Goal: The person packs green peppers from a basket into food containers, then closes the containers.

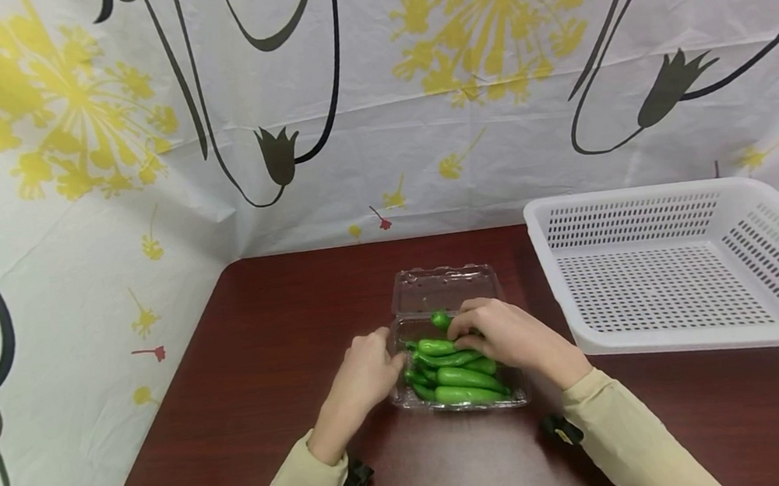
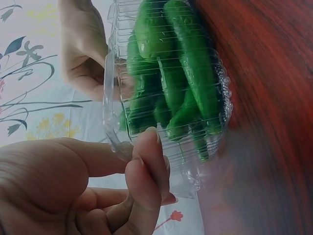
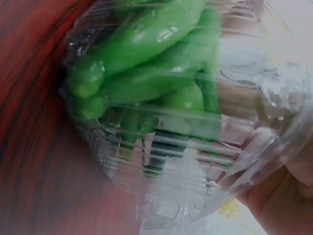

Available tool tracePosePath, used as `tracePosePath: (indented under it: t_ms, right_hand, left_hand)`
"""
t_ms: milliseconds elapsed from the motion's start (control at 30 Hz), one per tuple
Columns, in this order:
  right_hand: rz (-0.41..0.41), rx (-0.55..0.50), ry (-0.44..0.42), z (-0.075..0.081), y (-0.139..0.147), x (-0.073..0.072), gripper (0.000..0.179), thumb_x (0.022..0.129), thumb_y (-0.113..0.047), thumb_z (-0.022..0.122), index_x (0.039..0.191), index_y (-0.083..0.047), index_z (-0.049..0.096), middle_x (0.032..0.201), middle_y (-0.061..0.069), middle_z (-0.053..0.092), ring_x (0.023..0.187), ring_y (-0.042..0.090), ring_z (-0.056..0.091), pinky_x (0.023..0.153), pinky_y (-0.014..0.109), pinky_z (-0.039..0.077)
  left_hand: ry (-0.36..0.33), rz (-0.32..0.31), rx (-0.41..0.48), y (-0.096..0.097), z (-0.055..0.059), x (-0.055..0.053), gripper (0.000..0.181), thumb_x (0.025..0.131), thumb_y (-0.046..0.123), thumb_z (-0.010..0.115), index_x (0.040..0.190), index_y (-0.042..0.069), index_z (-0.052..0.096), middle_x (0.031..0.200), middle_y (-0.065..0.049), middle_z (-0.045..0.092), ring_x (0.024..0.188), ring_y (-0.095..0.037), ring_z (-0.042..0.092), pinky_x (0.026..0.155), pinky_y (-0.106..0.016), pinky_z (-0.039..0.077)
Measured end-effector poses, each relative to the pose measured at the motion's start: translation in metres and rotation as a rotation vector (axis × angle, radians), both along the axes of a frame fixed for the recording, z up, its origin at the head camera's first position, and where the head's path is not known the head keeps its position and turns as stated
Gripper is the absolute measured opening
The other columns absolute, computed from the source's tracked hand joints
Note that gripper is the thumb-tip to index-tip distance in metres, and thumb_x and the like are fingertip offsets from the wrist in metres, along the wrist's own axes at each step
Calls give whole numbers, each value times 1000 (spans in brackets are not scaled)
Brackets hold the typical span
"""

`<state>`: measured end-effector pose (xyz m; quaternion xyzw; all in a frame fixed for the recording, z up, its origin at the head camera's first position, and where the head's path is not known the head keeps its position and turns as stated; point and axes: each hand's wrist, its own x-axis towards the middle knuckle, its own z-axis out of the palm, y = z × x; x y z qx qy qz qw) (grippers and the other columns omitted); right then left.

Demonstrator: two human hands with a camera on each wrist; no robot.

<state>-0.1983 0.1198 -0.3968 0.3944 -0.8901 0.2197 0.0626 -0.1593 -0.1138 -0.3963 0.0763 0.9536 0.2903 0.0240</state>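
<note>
A clear plastic clamshell box [image 1: 405,406] sits on the table with its lid [image 1: 445,288] folded back. Several long green peppers [image 1: 466,377] lie in it, mostly side by side. My left hand [image 1: 368,369] pinches the box's left wall at the rim, its fingertips [image 2: 146,147] against the ribbed plastic in the left wrist view. Over the back right of the box, my right hand [image 1: 507,332] has curled fingers around a green pepper [image 1: 441,319], whose rounded end shows past the fingertips. The rest of that pepper is hidden by the hand.
A white slotted plastic basket [image 1: 565,312] stands to the right of the box. The dark red wooden table [image 1: 284,323] ends at a white cloth [image 1: 369,182] with printed flowers, hanging behind and to the left.
</note>
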Motion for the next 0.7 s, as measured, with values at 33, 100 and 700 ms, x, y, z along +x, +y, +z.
tracePosePath:
  t_ms: [33, 100, 700]
  right_hand:
    - [10, -2, -2, 0, 0, 0, 11, 85, -10, 81, 90, -19, 77, 89, -9, 64, 82, 7, 63, 73, 30, 53]
    - [25, -7, -6, 0, 0, -1, 10, 86, -10, 80, 91, -19, 77, 89, -9, 64, 82, 6, 63, 74, 30, 53]
    - [16, -23, -23, 3, 7, -4, 8, 90, -12, 78, 95, -17, 76, 95, -9, 66, 87, 8, 64, 76, 31, 53]
  left_hand:
    - [3, -2, -1, 0, 0, 0, 32, 90, 9, 71, 117, -7, 64, 64, 1, 58, 58, -12, 59, 61, -37, 52]
    - [9, -3, 0, 0, 0, 0, 32, 90, 9, 71, 117, -8, 64, 64, 1, 59, 59, -13, 59, 61, -37, 52]
    - [-3, 9, 11, -4, 3, -1, 35, 93, 16, 72, 119, -7, 65, 59, 2, 58, 51, -9, 59, 66, -40, 55]
